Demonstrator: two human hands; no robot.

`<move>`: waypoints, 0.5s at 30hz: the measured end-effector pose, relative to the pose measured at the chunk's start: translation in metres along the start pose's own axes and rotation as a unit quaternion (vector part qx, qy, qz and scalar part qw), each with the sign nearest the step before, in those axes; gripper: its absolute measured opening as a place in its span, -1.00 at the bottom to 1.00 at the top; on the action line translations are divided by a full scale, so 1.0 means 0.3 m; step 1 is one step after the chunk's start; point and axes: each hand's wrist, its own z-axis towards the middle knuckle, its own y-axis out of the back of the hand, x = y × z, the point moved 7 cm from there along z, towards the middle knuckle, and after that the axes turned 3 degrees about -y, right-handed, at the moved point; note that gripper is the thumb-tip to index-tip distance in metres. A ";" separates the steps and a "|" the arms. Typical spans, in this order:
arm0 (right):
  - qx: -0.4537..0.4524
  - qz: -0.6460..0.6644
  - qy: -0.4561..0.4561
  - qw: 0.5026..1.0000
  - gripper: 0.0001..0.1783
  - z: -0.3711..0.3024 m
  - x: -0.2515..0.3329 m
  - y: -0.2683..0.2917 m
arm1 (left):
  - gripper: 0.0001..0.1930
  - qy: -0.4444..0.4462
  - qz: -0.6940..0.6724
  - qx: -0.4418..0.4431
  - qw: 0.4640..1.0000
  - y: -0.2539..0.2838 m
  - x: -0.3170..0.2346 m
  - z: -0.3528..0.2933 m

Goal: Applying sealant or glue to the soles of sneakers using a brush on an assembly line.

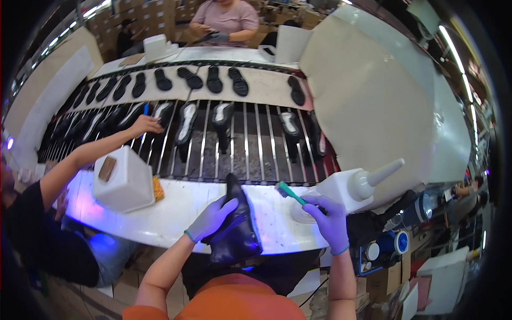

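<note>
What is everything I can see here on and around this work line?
Shoe upper: one, black, at the bench's near edge.
Brush: one, teal handle, over the bench.
Squeeze bottle: one, white, right of the brush.
Box-shaped container: one, white, left on the bench.
Soles: many, black, on the far belt.
Shoes on rack: several, dark, on the barred conveyor.
Co-worker's hand: one, reaching from the left.
Left hand: gloved, holding the shoe upper.
Right hand: gloved, holding the brush.

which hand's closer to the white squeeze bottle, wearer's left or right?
Right. The right hand, holding a green brush, sits directly beside the white squeeze bottle, just below it. The left hand grips the black shoe, well off to the bottle's left.
</note>
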 end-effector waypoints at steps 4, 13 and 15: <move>-0.106 0.156 -0.123 0.974 -0.64 -0.087 -0.172 0.068 | -0.38 0.023 0.122 -0.052 0.991 0.035 0.080 0.001; -0.172 0.193 -0.223 0.940 -0.48 -0.308 -0.394 -0.118 | -0.20 -0.060 0.008 -0.149 0.987 0.179 -0.040 -0.075; -0.206 0.222 -0.251 0.919 -0.74 -0.337 -0.458 -0.159 | 0.03 -0.100 0.209 -0.073 0.970 0.089 -0.053 -0.136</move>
